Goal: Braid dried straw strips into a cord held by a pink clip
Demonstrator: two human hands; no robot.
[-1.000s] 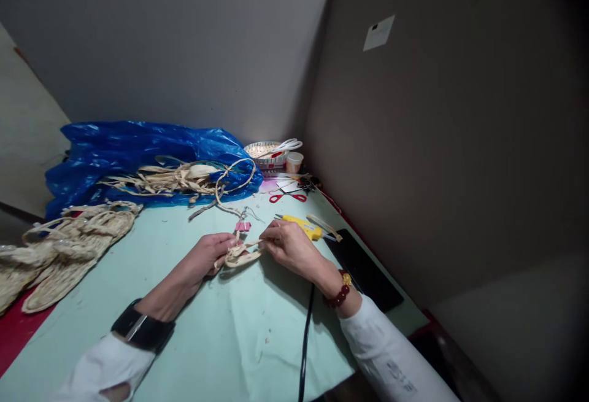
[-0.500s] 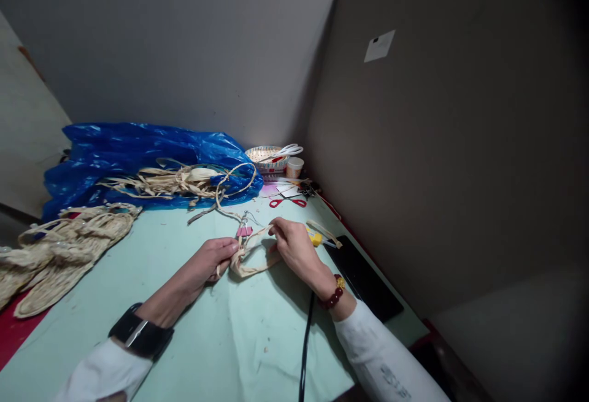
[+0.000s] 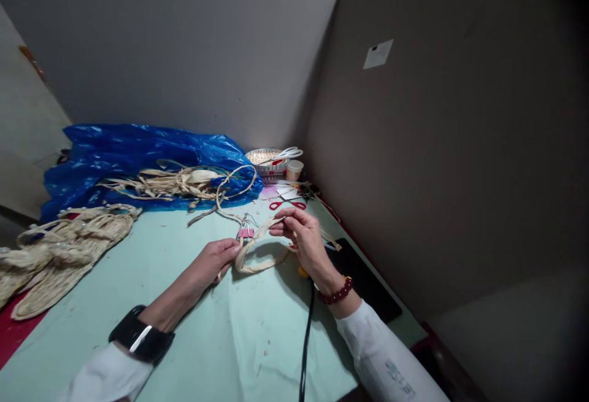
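Note:
My left hand (image 3: 219,259) pinches the near end of a pale braided straw cord, just below a pink binder clip (image 3: 246,232) that grips the cord. From there a loose straw strand (image 3: 262,267) curves across to the right. My right hand (image 3: 301,230) pinches that strand between thumb and fingertips, holding it raised a little above the table. Beyond the clip, the finished braid (image 3: 221,208) loops back toward the blue bag. Partly covered by my right hand and wrist is a yellow object (image 3: 302,272) with a black cable running from it.
A blue plastic bag (image 3: 138,144) with bundled dry straw (image 3: 184,181) lies at the back. Woven straw soles (image 3: 78,248) are on the left. Red-handled scissors (image 3: 288,205), a basket (image 3: 265,158) and a paper cup (image 3: 294,170) stand behind. A black flat panel (image 3: 368,285) lies right, beside the wall.
My right hand has moved slightly right and turned, drawing the strand into a wider, flatter band. The left hand keeps its hold near the clip.

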